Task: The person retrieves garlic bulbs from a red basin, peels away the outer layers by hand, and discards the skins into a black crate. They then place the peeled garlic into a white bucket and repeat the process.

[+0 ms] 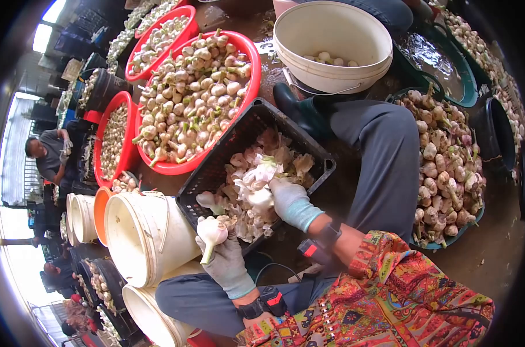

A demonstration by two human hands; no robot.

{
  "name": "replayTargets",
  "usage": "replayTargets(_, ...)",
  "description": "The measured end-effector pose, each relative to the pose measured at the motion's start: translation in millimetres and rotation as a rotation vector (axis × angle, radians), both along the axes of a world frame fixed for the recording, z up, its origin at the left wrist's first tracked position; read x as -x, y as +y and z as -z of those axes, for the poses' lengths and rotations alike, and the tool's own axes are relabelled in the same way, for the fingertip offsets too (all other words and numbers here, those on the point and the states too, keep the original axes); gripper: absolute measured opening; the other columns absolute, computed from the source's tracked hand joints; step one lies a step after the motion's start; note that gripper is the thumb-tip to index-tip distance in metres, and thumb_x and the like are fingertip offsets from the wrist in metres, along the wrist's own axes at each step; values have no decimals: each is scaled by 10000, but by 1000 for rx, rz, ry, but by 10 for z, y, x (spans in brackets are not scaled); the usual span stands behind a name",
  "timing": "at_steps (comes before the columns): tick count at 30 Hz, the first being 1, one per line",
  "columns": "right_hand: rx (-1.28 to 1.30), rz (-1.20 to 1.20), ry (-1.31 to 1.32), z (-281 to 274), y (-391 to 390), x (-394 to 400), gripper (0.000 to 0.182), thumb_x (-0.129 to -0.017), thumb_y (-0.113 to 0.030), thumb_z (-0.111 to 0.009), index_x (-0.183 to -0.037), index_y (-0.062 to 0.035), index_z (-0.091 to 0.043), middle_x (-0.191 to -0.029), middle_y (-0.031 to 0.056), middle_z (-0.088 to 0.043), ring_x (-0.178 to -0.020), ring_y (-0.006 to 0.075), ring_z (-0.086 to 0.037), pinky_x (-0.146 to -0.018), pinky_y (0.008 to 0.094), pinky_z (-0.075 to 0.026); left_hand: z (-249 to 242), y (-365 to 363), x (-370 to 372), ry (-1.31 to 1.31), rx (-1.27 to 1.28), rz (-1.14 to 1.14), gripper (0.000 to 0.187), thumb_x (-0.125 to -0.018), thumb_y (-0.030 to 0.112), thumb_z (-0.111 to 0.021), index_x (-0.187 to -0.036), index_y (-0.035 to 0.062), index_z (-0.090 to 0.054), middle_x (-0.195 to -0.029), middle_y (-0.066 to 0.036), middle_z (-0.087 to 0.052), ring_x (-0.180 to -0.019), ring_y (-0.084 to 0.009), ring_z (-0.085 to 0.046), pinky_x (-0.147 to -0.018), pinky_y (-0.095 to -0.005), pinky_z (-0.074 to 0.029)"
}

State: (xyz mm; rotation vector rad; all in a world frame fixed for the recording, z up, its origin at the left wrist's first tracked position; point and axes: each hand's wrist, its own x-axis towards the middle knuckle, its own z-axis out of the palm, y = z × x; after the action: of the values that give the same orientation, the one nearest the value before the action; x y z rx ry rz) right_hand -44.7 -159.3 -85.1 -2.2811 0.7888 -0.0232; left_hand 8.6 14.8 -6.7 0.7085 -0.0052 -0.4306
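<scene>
My left hand [226,267], in a grey-white glove, is closed around a garlic bulb [211,231]. The bulb is pale with a pinkish tint, and its cut green stem points down towards the palm. In a glove with a light blue cuff, my right hand [294,203] is above a black crate [248,124], its fingers curled against papery garlic skins [257,182]. Its fingertips are partly hidden among them. Loose skins heap up in the crate, which tilts between my legs. The held bulb is just outside the crate's near left corner.
Red tubs [255,69] full of garlic bulbs stand at upper left. A white bucket [332,72] has a few bulbs at its bottom. More white buckets [158,231] stand at left. A green tub [444,245] heaped with garlic is at right. Other people [53,155] are at far left.
</scene>
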Motion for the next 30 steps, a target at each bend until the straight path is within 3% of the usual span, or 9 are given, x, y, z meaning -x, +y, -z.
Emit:
replayTargets(2,73,-26,131,-311,-29,38,186,-804,-164,-603,-963,-69,-589,-983,163,-595,-831,335,-635,-704,440,-504,-37,-21,-9,-4,-16,3,540,-926,333,-558,-1280,-50,-423,-1217,-186,-531,-1093,-305,-544,-977,-455,-439)
replayTargets(4,39,-9,-92,-660,-33,142,240,-788,-196,-647,-992,-78,-601,-1051,117,-562,-826,291,-647,-708,405,-517,1,-44,23,24,-42,1,535,-928,330,-554,-1278,-53,-422,-1220,-191,-530,-1085,-301,-548,-987,-451,-431)
replayTargets(7,-495,-124,-427,-750,18,122,353,-764,-332,-715,-980,-59,-658,-889,132,-645,-812,293,-645,-701,368,-507,99,-141,45,69,40,58,505,-935,311,-546,-1260,-60,-437,-1219,-190,-532,-1084,-288,-548,-991,-439,-423)
replayTargets(9,-635,-141,-421,-682,115,80,360,-779,-351,-708,-962,-43,-672,-806,154,-658,-781,298,-641,-692,360,-502,155,-166,84,47,-152,52,474,-940,294,-542,-1241,-61,-457,-1194,-175,-545,-1086,-270,-544,-979,-424,-424)
replayTargets(13,-600,-116,-348,-593,184,50,329,-813,-315,-673,-975,-28,-665,-814,173,-656,-747,295,-642,-682,361,-500,198,-303,163,44,-211,89,461,-961,327,-498,-1236,-42,-478,-1191,-149,-560,-1110,-247,-530,-1024,-382,-372)
replayTargets(20,-544,103,-373,-477,129,-51,189,-739,-182,-638,-773,-11,-568,-716,181,-593,-696,353,-600,-634,424,-478,329,-357,138,90,-326,75,426,-963,299,-499,-1255,-9,-460,-1227,-136,-528,-1125,-251,-521,-982,-399,-418)
replayTargets(22,-386,109,-488,-413,67,-29,199,-731,-168,-632,-770,-4,-526,-728,174,-570,-693,357,-581,-620,437,-462,178,-374,125,32,-631,161,428,-971,278,-485,-1267,-28,-445,-1250,-149,-510,-1167,-252,-495,-965,-396,-437)
replayTargets(25,-69,-70,-576,-333,97,-12,202,-725,-159,-634,-802,-14,-517,-757,159,-564,-713,354,-580,-624,429,-461,6,-391,139,28,-777,170,398,-941,163,-537,-1271,-53,-480,-1089,-154,-608,-918,-182,-627,-773,-288,-524)
replayTargets(30,-402,-9,-538,-406,80,-46,130,-733,-76,-619,-828,-16,-553,-726,155,-570,-677,319,-590,-626,385,-477,297,-203,109,37,-868,42,295,-876,2,-580,-1167,-48,-588,-885,-116,-666,-659,-133,-628,-575,-225,-519)
